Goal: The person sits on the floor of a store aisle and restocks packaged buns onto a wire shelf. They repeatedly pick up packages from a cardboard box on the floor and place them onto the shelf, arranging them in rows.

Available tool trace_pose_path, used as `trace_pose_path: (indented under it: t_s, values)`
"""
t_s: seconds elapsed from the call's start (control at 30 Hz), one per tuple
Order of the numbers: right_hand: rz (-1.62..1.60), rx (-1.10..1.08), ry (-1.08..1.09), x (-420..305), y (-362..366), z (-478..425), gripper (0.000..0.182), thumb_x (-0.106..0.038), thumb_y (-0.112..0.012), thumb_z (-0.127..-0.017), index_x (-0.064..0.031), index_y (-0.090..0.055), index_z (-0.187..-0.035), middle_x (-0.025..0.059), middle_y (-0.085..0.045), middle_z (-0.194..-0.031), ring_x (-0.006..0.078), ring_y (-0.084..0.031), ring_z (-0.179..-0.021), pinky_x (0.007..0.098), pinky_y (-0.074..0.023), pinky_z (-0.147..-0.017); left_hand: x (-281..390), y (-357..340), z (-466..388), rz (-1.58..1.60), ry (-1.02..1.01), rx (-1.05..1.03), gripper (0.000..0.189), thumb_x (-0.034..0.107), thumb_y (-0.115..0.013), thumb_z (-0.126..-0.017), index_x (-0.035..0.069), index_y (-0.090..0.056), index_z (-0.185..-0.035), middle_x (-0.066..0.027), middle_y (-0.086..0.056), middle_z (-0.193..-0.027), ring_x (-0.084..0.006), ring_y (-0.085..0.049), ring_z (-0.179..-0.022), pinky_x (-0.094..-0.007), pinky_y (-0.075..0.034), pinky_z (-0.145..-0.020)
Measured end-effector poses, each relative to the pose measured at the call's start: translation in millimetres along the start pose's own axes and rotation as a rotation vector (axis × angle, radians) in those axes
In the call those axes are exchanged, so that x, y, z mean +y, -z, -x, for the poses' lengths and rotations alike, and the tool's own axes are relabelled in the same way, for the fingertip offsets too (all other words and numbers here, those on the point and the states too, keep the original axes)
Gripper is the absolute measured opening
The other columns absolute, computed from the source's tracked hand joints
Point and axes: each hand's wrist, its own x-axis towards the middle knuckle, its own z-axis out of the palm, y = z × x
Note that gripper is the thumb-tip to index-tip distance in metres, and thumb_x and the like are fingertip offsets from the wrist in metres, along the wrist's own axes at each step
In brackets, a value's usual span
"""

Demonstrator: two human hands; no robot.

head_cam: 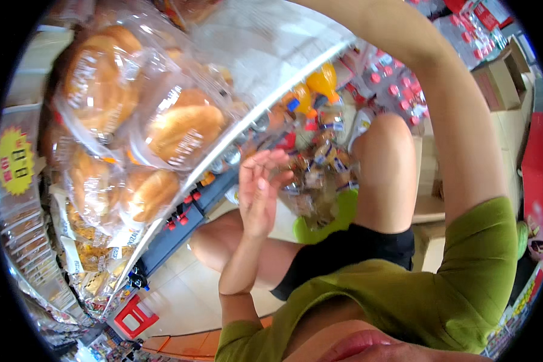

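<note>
My left hand point(262, 192) is raised in front of the shelf's edge, palm turned up, its fingers a little apart and holding nothing. My right arm reaches up past the top rim, so my right hand is out of view. Clear bags of bread rolls point(185, 131) are piled on the white shelf point(271, 97), left of my left hand. Nearer to me on that shelf are smaller snack packs point(95, 258). Beyond my left hand, several small wrapped packs point(316, 176) lie low down between my knees, by a lime-green plastic object point(350, 210).
Below the shelf edge stand orange drink bottles point(321, 83). Red-capped bottles in plastic wrap point(398, 92) are at the upper right, near an open cardboard box point(497, 83). A red plastic stool point(135, 316) is on the tiled floor at lower left. A yellow price sign point(16, 160) hangs at far left.
</note>
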Motion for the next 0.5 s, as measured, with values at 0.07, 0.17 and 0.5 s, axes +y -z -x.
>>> trace_pose_path:
  t_s: [0.07, 0.17, 0.5]
  values:
    - [0.045, 0.082, -0.05, -5.0, -5.9, 8.0, 0.041, -0.027, -0.066, -0.076, 0.0013, -0.06, -0.105, 0.0145, -0.064, -0.097, 0.0237, -0.061, -0.084, 0.0334, -0.0494, -0.077, -4.8, 0.8, 2.1, 0.006, 0.024, 0.009, 0.046, 0.033, -0.05, -0.093, 0.004, -0.038, -0.127, -0.0141, -0.048, -0.126, -0.0237, -0.047, -0.115, -0.0384, -0.043, -0.091]
    - [0.092, 0.22, -0.1, -24.4, 2.7, 24.7, 0.04, -0.028, -0.066, -0.075, 0.0021, -0.061, -0.101, 0.0151, -0.065, -0.094, 0.0245, -0.062, -0.082, 0.0336, -0.0498, -0.075, -17.0, 0.5, -3.6, -0.058, 0.078, 0.031, 0.04, 0.026, -0.05, -0.094, 0.004, -0.039, -0.125, -0.0148, -0.049, -0.123, -0.0221, -0.048, -0.113, -0.0362, -0.044, -0.089]
    - [-0.135, 0.541, 0.133, -123.6, 66.5, 262.9, 0.039, -0.03, -0.066, -0.074, 0.0047, -0.064, -0.09, 0.017, -0.067, -0.084, 0.0273, -0.065, -0.075, 0.0345, -0.051, -0.07, -96.5, 9.3, -11.4, -0.518, 0.559, -0.102, 0.029, 0.022, -0.053, -0.093, 0.005, -0.049, -0.116, -0.0076, -0.058, -0.11, -0.0147, -0.055, -0.099, -0.0296, -0.046, -0.084]
